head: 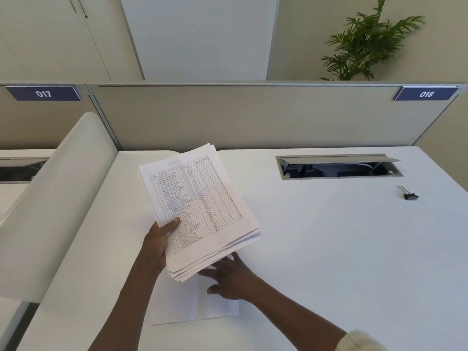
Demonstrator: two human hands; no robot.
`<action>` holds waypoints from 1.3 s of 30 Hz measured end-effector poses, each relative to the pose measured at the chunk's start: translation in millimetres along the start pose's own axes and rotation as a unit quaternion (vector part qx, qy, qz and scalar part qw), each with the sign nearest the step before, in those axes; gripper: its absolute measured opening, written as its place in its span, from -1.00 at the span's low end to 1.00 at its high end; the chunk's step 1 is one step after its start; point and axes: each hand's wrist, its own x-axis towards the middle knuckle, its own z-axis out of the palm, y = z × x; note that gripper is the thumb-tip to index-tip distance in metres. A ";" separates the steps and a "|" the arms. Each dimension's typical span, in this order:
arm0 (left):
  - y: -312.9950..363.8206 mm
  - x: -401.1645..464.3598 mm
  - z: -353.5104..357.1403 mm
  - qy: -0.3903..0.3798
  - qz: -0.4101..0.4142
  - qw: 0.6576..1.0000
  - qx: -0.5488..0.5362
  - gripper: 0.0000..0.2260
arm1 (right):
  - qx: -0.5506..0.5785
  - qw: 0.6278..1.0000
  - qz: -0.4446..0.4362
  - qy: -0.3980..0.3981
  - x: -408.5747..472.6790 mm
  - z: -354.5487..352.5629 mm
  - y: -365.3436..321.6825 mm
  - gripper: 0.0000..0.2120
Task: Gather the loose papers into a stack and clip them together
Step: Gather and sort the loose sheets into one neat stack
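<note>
My left hand (158, 241) grips a loose stack of printed papers (200, 206) by its left edge and holds it above the white desk (342, 249), thumb on the top sheet. The stack's lower edges are fanned and uneven. My right hand (228, 277) lies flat with fingers spread on one or two blank sheets (177, 305) that rest on the desk below the stack. A black binder clip (409, 195) lies by itself at the far right of the desk, well away from both hands.
An open cable hatch (339, 166) is set into the desk behind the clip. A grey partition (240, 115) closes off the back, and a white curved divider (58, 198) stands at the left. A plant (364, 44) rises behind the partition.
</note>
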 end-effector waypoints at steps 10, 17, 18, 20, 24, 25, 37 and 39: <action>1.4 -7.7 9.1 0.004 0.012 1.000 -0.007 -0.74 | -0.029 0.996 0.079 -0.017 -41.6 -17.2 58.1 -0.40; 1.5 -15.1 16.8 -0.004 0.022 1.000 0.018 -0.74 | 0.002 0.986 0.163 -0.041 -92.8 -27.5 106.9 -0.37; 1.0 -16.8 16.7 -0.003 0.022 1.000 0.021 -0.73 | 0.012 0.984 0.173 -0.042 -100.4 -28.8 112.8 -0.37; -0.2 -19.7 15.3 -0.004 0.023 1.000 0.021 -0.70 | 0.031 0.980 0.193 -0.041 -113.0 -29.8 124.3 -0.37; -2.2 -29.8 19.1 -0.006 0.024 0.999 0.024 -0.68 | 0.049 0.974 0.217 -0.032 -136.0 -31.0 142.4 -0.37; -3.7 -32.6 22.8 -0.006 0.024 0.999 0.027 -0.68 | 0.051 0.974 0.221 -0.029 -143.5 -31.3 147.4 -0.38; -29.0 -46.2 47.8 0.003 0.022 0.998 0.054 -0.67 | 0.094 0.956 0.276 0.040 -199.8 -23.5 200.6 -0.62; -33.4 -48.6 53.5 0.003 0.018 0.998 0.058 -0.67 | 0.101 0.950 0.286 0.069 -205.6 -21.5 208.1 -0.69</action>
